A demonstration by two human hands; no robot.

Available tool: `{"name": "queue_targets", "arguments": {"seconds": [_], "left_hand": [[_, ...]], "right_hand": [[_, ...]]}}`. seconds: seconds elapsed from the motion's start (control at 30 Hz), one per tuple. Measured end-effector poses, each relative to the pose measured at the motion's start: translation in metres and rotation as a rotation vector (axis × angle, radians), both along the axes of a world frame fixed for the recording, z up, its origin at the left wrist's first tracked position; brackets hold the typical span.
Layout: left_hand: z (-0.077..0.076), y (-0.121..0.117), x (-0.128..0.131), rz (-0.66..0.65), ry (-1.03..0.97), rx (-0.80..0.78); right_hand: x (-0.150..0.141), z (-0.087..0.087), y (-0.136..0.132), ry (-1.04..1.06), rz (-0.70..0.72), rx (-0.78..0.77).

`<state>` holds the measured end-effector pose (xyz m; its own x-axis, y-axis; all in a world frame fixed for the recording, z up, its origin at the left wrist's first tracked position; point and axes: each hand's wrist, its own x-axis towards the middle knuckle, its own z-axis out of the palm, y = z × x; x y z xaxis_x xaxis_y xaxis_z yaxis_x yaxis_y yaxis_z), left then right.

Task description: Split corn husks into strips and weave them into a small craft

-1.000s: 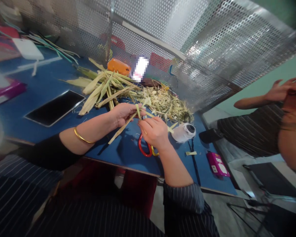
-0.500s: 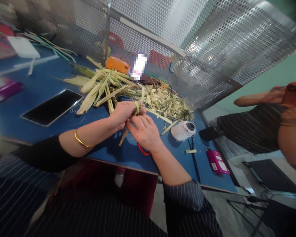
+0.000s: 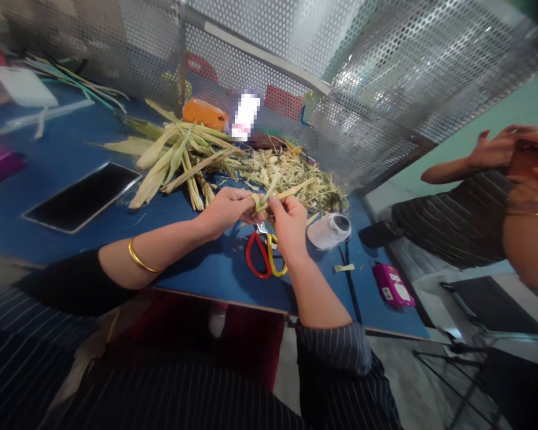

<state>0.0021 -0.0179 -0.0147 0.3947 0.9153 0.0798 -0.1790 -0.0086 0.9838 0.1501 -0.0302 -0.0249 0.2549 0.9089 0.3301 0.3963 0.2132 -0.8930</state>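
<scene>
Folded and crossing strips of dried corn husk are pinched between my hands over the blue table. My left hand is closed on the looped end of the strips. My right hand has thumb and finger pressed on the strips just to the right of the loop. Beneath my hands lie scissors with one red and one yellow handle, their blades partly hidden. Behind them are a bundle of corn husks and a heap of shredded husk. A white thread spool lies right of my right hand.
A dark-screened phone lies on the table at left. A purple packet and a black strap are at right. A perforated metal screen rises behind. Another person's hands hold a phone at far right.
My right hand has drawn back to the right and upward, and the strips now point up and right between my hands. The scissors' handles are uncovered again. The view has shifted slightly.
</scene>
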Motion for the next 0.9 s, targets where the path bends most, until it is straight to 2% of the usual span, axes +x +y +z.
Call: {"name": "queue_targets", "arguments": {"seconds": [0.13, 0.43, 0.5, 0.73, 0.9], "left_hand": [[-0.001, 0.003, 0.001, 0.032, 0.051, 0.041], [0.005, 0.002, -0.001, 0.176, 0.118, 0.023], [0.007, 0.002, -0.003, 0.165, 0.128, 0.036], [0.009, 0.001, -0.007, 0.001, -0.036, 0.015], [0.004, 0.003, -0.006, 0.061, 0.044, 0.099]], "right_hand": [[0.0, -0.002, 0.002, 0.016, -0.015, 0.012], [-0.009, 0.001, 0.001, 0.295, 0.087, -0.096], [-0.01, 0.002, 0.0, 0.321, 0.09, -0.086], [-0.007, 0.0, 0.004, 0.408, 0.05, -0.074], [-0.011, 0.001, 0.003, 0.495, 0.102, -0.144]]}}
